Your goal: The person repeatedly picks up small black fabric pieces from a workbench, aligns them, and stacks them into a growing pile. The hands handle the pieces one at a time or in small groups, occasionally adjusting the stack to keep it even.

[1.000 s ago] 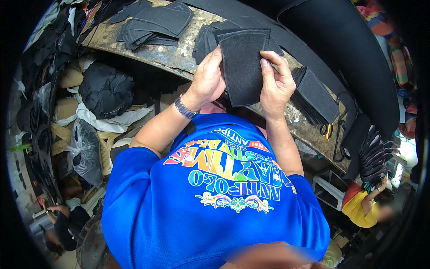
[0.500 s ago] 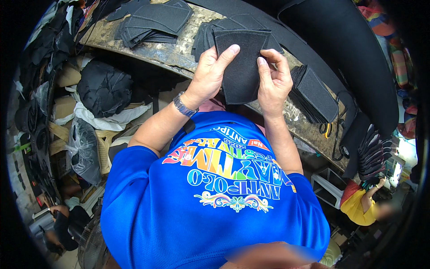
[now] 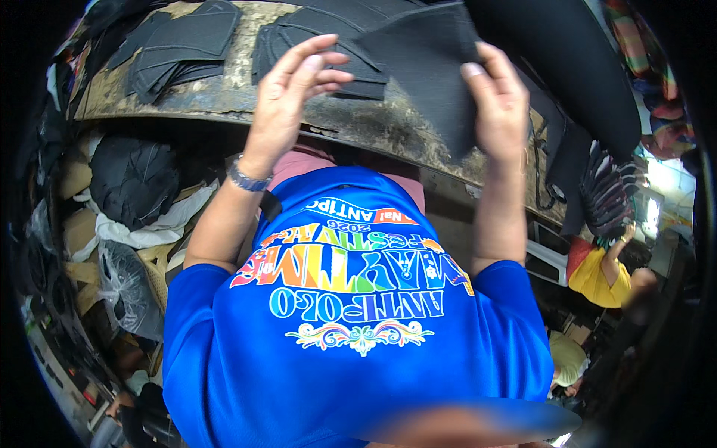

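Observation:
A black felt-like cut piece point(image 3: 429, 71), wide at the far end and tapering toward me, is held up above the worktable and slightly smeared by motion. My right hand point(image 3: 502, 108) grips its right edge between thumb and fingers. Off to the left, my left hand point(image 3: 287, 93) has its fingers apart and holds nothing. It hovers in front of a pile of similar black pieces point(image 3: 317, 37), partly covering it. Another fanned pile of black pieces point(image 3: 190, 41) lies farther left on the table.
The worn worktable point(image 3: 224, 97) curves across the top. A thick black roll point(image 3: 567, 60) lies at the far right. Below the table's left side sit a black bundle point(image 3: 134, 179) and a clear plastic bag point(image 3: 131, 284). A person in yellow point(image 3: 601, 278) is at the right.
My left hand has let go of the black piece and moved left, opening. My right hand has carried the piece rightward and tilted it. The view has shifted too.

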Motion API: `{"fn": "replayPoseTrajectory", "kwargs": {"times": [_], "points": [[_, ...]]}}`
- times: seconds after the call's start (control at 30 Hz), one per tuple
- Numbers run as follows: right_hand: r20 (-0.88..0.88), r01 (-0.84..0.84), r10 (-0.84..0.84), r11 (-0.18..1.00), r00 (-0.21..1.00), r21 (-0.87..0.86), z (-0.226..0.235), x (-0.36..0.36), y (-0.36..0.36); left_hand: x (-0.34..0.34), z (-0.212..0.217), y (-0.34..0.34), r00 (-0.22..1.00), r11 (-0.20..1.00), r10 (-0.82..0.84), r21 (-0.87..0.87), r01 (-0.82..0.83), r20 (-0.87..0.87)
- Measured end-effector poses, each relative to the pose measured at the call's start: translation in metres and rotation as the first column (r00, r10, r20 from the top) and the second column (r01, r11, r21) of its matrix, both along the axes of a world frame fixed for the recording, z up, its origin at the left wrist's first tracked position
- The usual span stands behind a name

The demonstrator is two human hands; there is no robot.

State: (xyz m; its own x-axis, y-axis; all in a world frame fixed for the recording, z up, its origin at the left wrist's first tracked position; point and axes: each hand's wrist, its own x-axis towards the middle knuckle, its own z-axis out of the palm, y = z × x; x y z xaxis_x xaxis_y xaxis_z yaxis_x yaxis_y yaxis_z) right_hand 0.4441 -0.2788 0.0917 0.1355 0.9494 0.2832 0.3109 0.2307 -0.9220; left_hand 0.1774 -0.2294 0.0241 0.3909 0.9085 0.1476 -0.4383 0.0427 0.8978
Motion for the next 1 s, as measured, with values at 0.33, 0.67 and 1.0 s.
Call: {"fn": "replayPoseTrajectory", "kwargs": {"times": [0.33,0.67,1.0], "points": [[0.296,-0.020,0.225,0.826,0.928,-0.564,-0.004,0.155,0.031,-0.030,-0.031,0.002,0.997,0.980,0.076,-0.185,-0.080,-0.031],[0.821,0.233,0.034,0.952,0.569,-0.200,-0.040,0.127,0.025,-0.072,-0.041,0.008,0.949,0.962,0.207,-0.125,-0.241,-0.239],[0.526,-0.134,0.093,0.990,0.846,0.040,-0.041,-0.008,0.097,-0.144,-0.040,0.131,-0.061,0.450,0.893,0.881,0.147,-0.446]]}}
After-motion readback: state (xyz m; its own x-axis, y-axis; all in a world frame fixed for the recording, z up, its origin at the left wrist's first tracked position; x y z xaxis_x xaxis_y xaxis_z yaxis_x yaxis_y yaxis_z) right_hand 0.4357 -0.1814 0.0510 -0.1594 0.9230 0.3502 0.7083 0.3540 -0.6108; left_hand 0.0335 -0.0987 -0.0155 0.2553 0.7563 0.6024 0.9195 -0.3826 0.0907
